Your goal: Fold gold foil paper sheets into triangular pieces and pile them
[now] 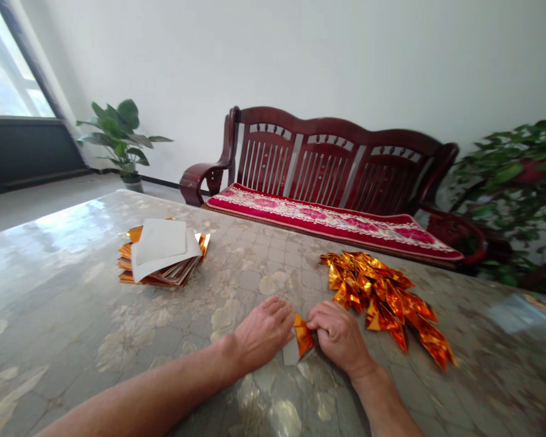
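Folding step: the left hand [261,332] and right hand [339,337] pinch 1 gold foil piece [304,335] narrowly on the counter [50,340]. The crease calls for firm pressing. Folded pieces [382,300] lie just right; the sheet stack [161,255] sits farther left.

- Left forearm [155,388]: bare, long, tapering to a narrower wrist
- Right forearm [384,403]: bare, tapering to a narrower wrist
- Left hand [261,331]: bare, with a broad back
- Right hand [339,337]: bare, with rounded, clearly ridged knuckles
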{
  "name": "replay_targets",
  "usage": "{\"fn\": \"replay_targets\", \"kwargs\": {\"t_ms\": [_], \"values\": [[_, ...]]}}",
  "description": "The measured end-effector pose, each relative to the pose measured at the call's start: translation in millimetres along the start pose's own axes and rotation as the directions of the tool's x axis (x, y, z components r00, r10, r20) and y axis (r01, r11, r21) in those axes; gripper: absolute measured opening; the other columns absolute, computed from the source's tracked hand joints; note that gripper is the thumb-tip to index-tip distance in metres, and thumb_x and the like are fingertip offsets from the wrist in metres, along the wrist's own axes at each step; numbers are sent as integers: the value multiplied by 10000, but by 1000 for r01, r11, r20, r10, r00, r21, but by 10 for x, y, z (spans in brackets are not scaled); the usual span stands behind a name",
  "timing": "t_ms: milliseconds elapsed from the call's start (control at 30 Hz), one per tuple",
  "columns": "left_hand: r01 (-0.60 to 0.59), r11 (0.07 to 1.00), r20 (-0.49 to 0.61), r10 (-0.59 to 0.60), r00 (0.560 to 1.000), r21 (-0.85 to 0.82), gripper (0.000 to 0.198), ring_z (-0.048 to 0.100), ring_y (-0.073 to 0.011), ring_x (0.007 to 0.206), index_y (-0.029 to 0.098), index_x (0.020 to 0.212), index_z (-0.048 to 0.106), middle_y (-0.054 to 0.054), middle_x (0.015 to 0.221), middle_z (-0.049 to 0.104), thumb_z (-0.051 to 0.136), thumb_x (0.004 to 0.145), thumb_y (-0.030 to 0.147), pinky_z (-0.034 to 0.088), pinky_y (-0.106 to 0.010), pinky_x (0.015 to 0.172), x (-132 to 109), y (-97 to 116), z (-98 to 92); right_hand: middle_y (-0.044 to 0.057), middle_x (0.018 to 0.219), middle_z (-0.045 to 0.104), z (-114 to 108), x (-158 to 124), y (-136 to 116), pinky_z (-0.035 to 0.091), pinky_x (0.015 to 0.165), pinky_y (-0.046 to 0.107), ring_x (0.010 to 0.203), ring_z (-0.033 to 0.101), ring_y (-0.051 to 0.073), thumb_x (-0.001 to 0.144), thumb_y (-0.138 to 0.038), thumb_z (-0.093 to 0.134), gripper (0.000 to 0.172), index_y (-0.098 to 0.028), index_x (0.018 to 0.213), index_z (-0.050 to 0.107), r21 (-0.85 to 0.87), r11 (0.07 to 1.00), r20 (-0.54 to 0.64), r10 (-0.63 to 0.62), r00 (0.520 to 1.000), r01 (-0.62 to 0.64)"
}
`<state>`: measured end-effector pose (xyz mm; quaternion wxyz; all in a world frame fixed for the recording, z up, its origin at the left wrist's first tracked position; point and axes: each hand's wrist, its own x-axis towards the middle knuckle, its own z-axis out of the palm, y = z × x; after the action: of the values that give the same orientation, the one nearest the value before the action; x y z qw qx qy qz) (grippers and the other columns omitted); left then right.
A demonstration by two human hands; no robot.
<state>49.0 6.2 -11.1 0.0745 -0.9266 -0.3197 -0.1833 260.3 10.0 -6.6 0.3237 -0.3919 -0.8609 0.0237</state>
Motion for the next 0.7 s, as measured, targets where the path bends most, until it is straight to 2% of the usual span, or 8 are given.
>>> {"fn": "replay_targets", "kwargs": {"t_ms": [133,300,433,500,700], "values": [[11,1000,43,-10,999,-10,322,559,-257,1176,167,1196,552,-109,1224,622,584,925,338,367,-431,1100,-52,20,-73,15,680,631,-15,-10,19,403,672,278,689,548,162,673,34,440,295,-204,618,604,-45,999,-12,26,1000,-26],[21,1000,98,-20,995,-13,412,512,-279,1238,200,1271,521,-112,1325,564,555,935,436,292,-502,1135,-96,32,-159,18,681,623,-9,-26,35,420,683,280,698,558,169,672,35,436,306,-207,640,621,-53,996,-22,71,997,-72],[28,1000,111,-29,993,7,492,471,-316,1279,198,1314,490,-119,1373,535,532,931,504,258,-565,1129,-115,36,-166,38,893,673,6,11,-14,449,786,299,868,584,191,777,30,423,431,-239,938,719,-23,997,51,73,996,-72],[32,999,113,-33,993,9,499,466,-324,1285,195,1315,486,-118,1380,530,529,930,510,248,-576,1128,-120,35,-163,40,917,671,10,32,-43,450,787,305,885,572,198,842,-6,435,425,-266,1009,726,-39,997,99,68,993,-64],[32,999,119,-31,992,-2,500,471,-333,1277,217,1344,465,-113,1383,532,519,936,500,245,-601,1110,-128,21,-173,34,854,675,5,34,-53,420,732,306,830,552,188,879,-28,458,360,-251,887,740,-80,997,107,32,994,-23]]}}
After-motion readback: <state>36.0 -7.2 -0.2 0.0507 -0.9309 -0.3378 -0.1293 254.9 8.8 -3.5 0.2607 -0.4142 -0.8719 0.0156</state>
